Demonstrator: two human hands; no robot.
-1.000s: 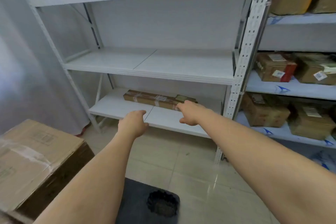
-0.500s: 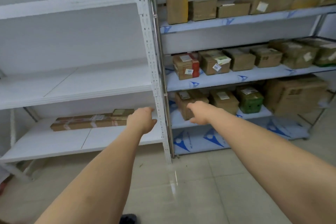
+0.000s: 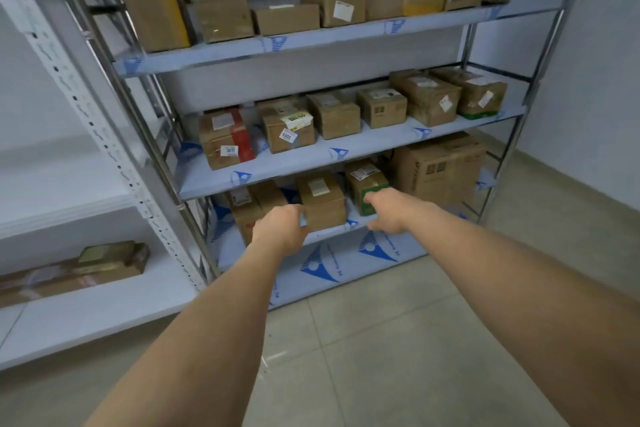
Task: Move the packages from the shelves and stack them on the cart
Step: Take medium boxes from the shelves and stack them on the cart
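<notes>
Both hands have swung right to the metal rack's bottom shelf (image 3: 332, 230): my left hand (image 3: 280, 227) touches the middle box (image 3: 323, 199), fingers loosely curled; my right hand (image 3: 388, 210) hovers open beside it. Four boxes sit there.

Pale grey walls (image 3: 588, 80) close in on a corner at the right, and beige floor tiles (image 3: 381, 357) gleam with a soft reflection. A chrome-posted rack (image 3: 540, 55) stands beside a white perforated-post shelving unit (image 3: 86, 107), under even, cool light.
</notes>
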